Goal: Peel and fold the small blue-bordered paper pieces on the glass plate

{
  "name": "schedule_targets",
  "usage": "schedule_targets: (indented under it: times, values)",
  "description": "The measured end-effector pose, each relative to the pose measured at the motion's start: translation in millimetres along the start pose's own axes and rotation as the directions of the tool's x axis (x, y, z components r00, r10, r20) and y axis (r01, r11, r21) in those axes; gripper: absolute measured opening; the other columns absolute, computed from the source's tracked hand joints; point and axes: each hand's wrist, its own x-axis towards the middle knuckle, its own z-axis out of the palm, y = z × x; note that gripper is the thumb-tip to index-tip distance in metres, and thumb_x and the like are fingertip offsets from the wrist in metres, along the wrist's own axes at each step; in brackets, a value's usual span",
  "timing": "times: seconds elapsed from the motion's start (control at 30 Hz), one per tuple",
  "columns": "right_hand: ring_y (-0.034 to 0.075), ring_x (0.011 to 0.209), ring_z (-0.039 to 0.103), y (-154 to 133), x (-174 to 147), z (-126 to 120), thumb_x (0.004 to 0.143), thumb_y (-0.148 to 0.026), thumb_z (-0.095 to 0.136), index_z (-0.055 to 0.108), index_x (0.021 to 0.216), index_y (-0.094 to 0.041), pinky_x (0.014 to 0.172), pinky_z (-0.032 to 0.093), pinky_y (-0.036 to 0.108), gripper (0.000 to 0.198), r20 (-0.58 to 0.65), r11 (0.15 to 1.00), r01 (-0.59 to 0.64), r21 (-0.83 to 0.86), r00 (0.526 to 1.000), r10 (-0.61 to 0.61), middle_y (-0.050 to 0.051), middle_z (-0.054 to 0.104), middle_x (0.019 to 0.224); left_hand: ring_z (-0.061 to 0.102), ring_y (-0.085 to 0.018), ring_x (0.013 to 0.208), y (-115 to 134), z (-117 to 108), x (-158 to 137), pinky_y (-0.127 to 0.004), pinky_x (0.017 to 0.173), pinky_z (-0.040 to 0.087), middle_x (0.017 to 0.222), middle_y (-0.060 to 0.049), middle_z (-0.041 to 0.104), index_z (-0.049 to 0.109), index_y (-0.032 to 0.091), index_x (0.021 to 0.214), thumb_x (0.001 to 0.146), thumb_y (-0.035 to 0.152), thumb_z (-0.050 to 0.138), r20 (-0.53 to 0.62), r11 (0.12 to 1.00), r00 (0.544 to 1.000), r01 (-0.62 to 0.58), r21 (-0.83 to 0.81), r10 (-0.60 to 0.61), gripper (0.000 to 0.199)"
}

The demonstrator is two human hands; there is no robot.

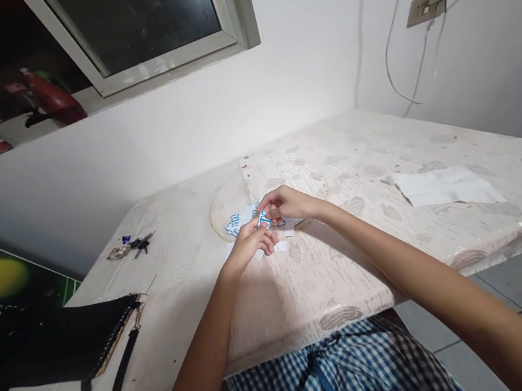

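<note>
Both hands meet over the middle of the table. Between the fingers of my left hand (250,241) is a small paper cutout (263,219), white with a blue marking like a letter. My right hand (290,204) reaches in from the right with bent fingers at the cutout's upper edge; whether they pinch it or something behind it is partly hidden. Behind the hands lies a pile of white and blue paper pieces (241,217), with a bit of orange showing under my right hand. White paper scraps (281,246) lie just in front of them.
A light patterned cover (352,260) spreads over the table. Keys (143,243) lie at the left, near a black bag (98,333) with a strap. A white cloth or paper sheet (447,186) rests at the right. Behind stand a wall and a window (137,23) with a red bottle (54,96) on its sill.
</note>
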Motion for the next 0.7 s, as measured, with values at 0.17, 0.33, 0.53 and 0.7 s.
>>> schedule_targets:
  times: [0.17, 0.33, 0.53, 0.7]
  values:
    - [0.009, 0.05, 0.052, 0.3, 0.6, 2.2, 0.066, -0.007, 0.051, 0.061, 0.084, -0.009, 0.049, 0.04, 0.022, 0.021, -0.04, 1.0, 0.029, 0.012, 0.999, -0.028, -0.001, 0.054, 0.061, 0.059, -0.016, 0.056, 0.5, -0.3, -1.5, -0.03, 0.051, 0.046, 0.079, -0.011, 0.063, 0.051, 0.012, 0.088, 0.081, 0.045, 0.048, 0.021, 0.973, 0.999, 0.038, -0.226, -0.034, 0.033]
    - [0.009, 0.05, 0.053, 1.1, 0.5, 3.5, 0.065, -0.007, 0.05, 0.06, 0.082, -0.01, 0.05, 0.039, 0.021, 0.02, -0.045, 0.994, 0.106, -0.02, 0.993, -0.106, -0.003, 0.053, 0.057, 0.052, -0.012, 0.051, 0.4, -4.5, 0.1, -0.025, 0.047, 0.04, 0.067, -0.006, 0.056, 0.054, 0.011, 0.085, 0.083, 0.047, 0.045, 0.103, 0.909, 0.983, 0.182, -0.374, -0.155, 0.037]
    - [0.009, 0.053, 0.052, 4.3, 2.2, 8.6, 0.067, -0.01, 0.048, 0.059, 0.083, -0.011, 0.052, 0.036, 0.022, 0.019, -0.055, 0.986, 0.159, -0.045, 0.985, -0.161, -0.002, 0.054, 0.059, 0.037, -0.008, 0.041, 2.1, -1.8, 1.3, -0.021, 0.042, 0.035, 0.053, 0.005, 0.036, 0.051, 0.014, 0.083, 0.086, 0.048, 0.039, 0.148, 0.855, 0.972, 0.23, -0.464, -0.181, 0.036]
    - [0.008, 0.06, 0.05, 0.7, 0.2, 7.5, 0.072, -0.02, 0.052, 0.056, 0.1, -0.013, 0.058, 0.039, 0.022, 0.029, -0.258, 0.969, 0.106, -0.224, 0.952, -0.164, 0.003, 0.058, 0.086, 0.034, -0.008, 0.04, 8.1, -0.6, 1.1, -0.021, 0.042, 0.033, 0.053, 0.005, 0.035, 0.049, 0.015, 0.079, 0.086, 0.048, 0.037, 0.069, 0.819, 0.984, 0.174, -0.547, -0.163, 0.036]
